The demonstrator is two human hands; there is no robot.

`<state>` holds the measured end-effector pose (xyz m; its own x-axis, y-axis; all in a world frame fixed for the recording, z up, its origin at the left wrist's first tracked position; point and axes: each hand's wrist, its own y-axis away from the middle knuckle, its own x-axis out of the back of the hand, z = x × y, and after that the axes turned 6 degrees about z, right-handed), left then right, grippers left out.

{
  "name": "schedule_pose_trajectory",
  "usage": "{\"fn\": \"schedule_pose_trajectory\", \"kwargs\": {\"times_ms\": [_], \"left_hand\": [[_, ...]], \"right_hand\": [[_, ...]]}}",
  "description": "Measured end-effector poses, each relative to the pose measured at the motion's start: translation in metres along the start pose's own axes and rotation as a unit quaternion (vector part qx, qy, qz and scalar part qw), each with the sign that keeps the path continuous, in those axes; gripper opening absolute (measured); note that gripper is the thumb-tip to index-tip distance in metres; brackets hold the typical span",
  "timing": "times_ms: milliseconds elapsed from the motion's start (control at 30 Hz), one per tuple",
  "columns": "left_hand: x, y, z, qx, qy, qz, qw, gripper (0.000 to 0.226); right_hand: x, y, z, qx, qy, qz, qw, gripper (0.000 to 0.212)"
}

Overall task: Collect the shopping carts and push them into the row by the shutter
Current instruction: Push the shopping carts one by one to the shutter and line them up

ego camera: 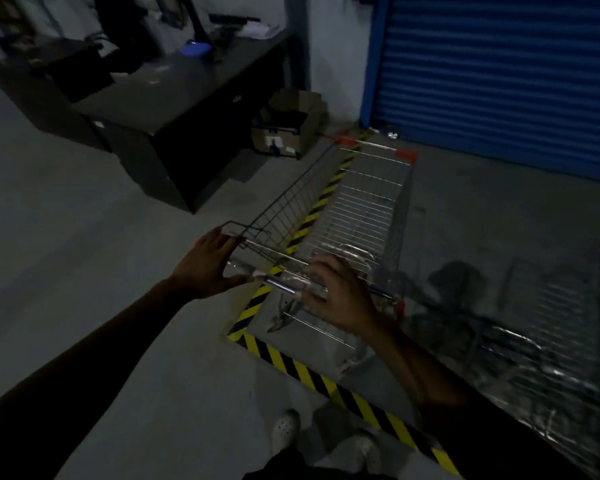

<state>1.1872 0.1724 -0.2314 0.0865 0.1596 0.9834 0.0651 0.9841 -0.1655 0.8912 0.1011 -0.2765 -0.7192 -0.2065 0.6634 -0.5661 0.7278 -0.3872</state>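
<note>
A: How many carts are there, and where?

B: One silver wire-mesh shopping cart (354,209) with orange plastic corner caps is plainly seen. It stands in front of the ribbed blue metal roller shutter (499,74), nose towards it, straddling the yellow-and-black striped floor tape (326,379). To its right lies a blurred mass of nested wire carts (551,341), count uncertain.

A: And the hands?

B: Two. The left hand (205,268) is at the left end of the shiny tubular cart handle (284,284), fingers extended and loosely spread, thumb below, not closed round it. The right hand (340,292) is over the bar, fingers spread and curved; whether they grip cannot be told.

A: What surrounds the cart?

B: Left of it, one open brown cardboard box (288,126) against the wall and one dark flat-topped counter (146,109). Two white shoes (284,431) stand behind it on grey concrete.
</note>
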Motion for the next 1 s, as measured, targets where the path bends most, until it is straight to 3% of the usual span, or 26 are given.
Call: {"fn": "schedule_pose_trajectory", "kwargs": {"times_ms": [67, 167, 233, 267, 333, 400, 533, 600, 733, 900, 1000], "left_hand": [[-0.020, -0.013, -0.024, -0.027, -0.033, -0.045, 0.998, 0.106], [-0.052, -0.037, -0.060, -0.069, -0.099, -0.137, 0.983, 0.104], [-0.064, -0.051, -0.068, -0.074, -0.146, -0.205, 0.965, 0.089], [-0.066, -0.055, -0.066, -0.076, -0.161, -0.224, 0.958, 0.084], [-0.066, -0.064, -0.060, -0.092, -0.172, -0.222, 0.955, 0.087], [-0.068, -0.070, -0.059, -0.091, -0.171, -0.212, 0.958, 0.088], [-0.067, -0.087, -0.047, -0.091, -0.121, -0.174, 0.973, 0.106], [-0.062, -0.098, -0.030, -0.114, -0.117, -0.173, 0.971, 0.101], [-0.071, -0.122, -0.006, -0.111, -0.094, -0.164, 0.976, 0.100], [-0.079, -0.152, 0.036, -0.121, -0.071, -0.157, 0.978, 0.074], [-0.083, -0.171, 0.060, -0.152, -0.070, -0.095, 0.981, 0.084]], "right_hand": [[-0.011, 0.008, 0.010, -0.046, 0.054, -0.014, 0.997, 0.061], [-0.008, 0.015, 0.012, -0.169, 0.119, -0.092, 0.974, 0.087], [-0.004, 0.015, 0.009, -0.254, 0.155, -0.136, 0.945, 0.070], [-0.002, 0.014, 0.008, -0.276, 0.177, -0.152, 0.932, 0.073], [-0.012, 0.025, 0.028, -0.307, 0.222, -0.190, 0.906, 0.072], [-0.019, 0.033, 0.046, -0.327, 0.279, -0.168, 0.887, 0.062], [0.005, 0.019, 0.026, -0.354, 0.269, -0.184, 0.876, 0.078], [0.026, 0.008, 0.015, -0.370, 0.268, -0.184, 0.870, 0.084], [0.047, 0.019, 0.039, -0.370, 0.296, -0.178, 0.863, 0.075], [0.086, 0.025, 0.064, -0.313, 0.391, -0.163, 0.850, 0.078], [0.105, 0.028, 0.090, -0.340, 0.396, -0.136, 0.842, 0.085]]}}
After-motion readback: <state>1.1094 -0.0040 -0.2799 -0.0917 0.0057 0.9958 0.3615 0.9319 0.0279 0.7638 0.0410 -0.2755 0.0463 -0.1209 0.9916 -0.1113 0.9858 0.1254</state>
